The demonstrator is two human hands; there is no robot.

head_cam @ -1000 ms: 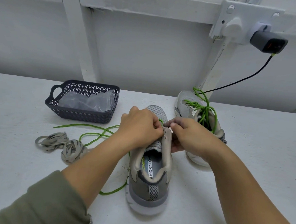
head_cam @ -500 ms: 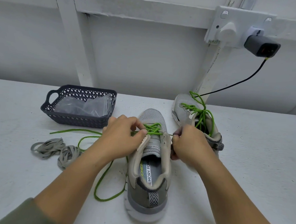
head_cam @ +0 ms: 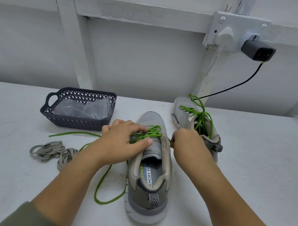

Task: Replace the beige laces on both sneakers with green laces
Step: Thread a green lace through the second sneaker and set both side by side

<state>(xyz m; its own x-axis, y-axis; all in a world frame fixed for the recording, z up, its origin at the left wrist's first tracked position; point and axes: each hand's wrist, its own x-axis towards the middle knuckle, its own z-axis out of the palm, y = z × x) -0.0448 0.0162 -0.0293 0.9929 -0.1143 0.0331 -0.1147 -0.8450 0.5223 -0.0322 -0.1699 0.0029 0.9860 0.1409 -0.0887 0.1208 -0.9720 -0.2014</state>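
Observation:
A grey sneaker (head_cam: 149, 182) stands heel toward me at the centre of the white table. A green lace (head_cam: 150, 133) crosses its lower eyelets, and its long free end (head_cam: 105, 185) loops over the table to the left. My left hand (head_cam: 123, 142) rests on the sneaker's left side with fingers pinching the green lace. My right hand (head_cam: 188, 143) is closed at the right eyelet edge, gripping the lace's other end. A second grey sneaker (head_cam: 185, 111) with a loose green lace (head_cam: 201, 116) stands behind my right hand. Two bundles of beige laces (head_cam: 53, 152) lie at the left.
A dark plastic basket (head_cam: 78, 120) holding clear plastic bags sits at the back left. A wall socket with a white plug and a grey charger (head_cam: 257, 50) hangs above, its black cable running down behind the far sneaker. White wall closes the table's back.
My hands have drawn apart from over the tongue, uncovering the crossed green lace. The lace's free end has been pulled toward the near sneaker and now loops beside it.

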